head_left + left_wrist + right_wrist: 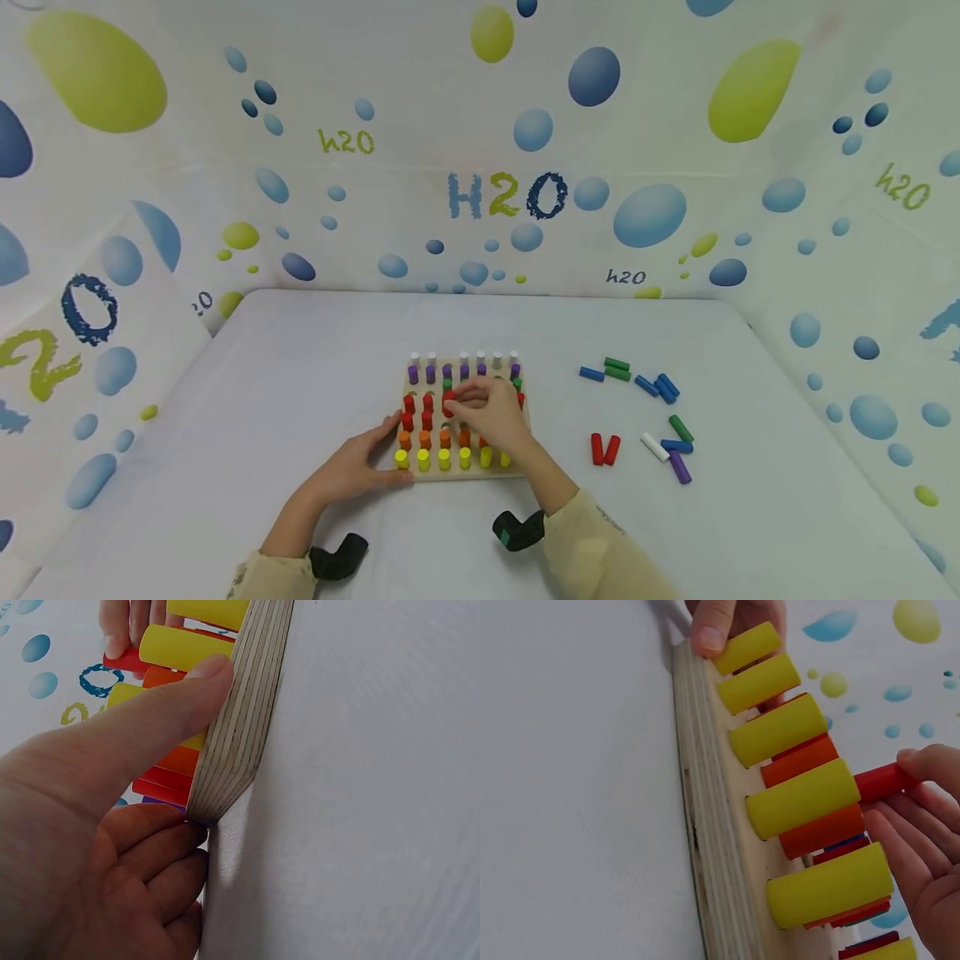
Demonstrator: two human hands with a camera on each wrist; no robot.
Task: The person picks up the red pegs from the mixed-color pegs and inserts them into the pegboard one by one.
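A wooden pegboard lies on the table with rows of coloured pegs: yellow nearest, then orange, red, green, purple and white at the far edge. My left hand holds its near left corner, the thumb against the front edge and the other fingers along the left side. Above the red rows, my right hand pinches a red peg between thumb and fingers. In the right wrist view this peg sticks out beyond the yellow pegs, its lower end hidden behind them.
Loose pegs lie right of the board. Two red pegs are closest; blue pegs and green pegs lie farther back. A white peg, a purple peg and others cluster at the right. Patterned cloth hangs behind the table.
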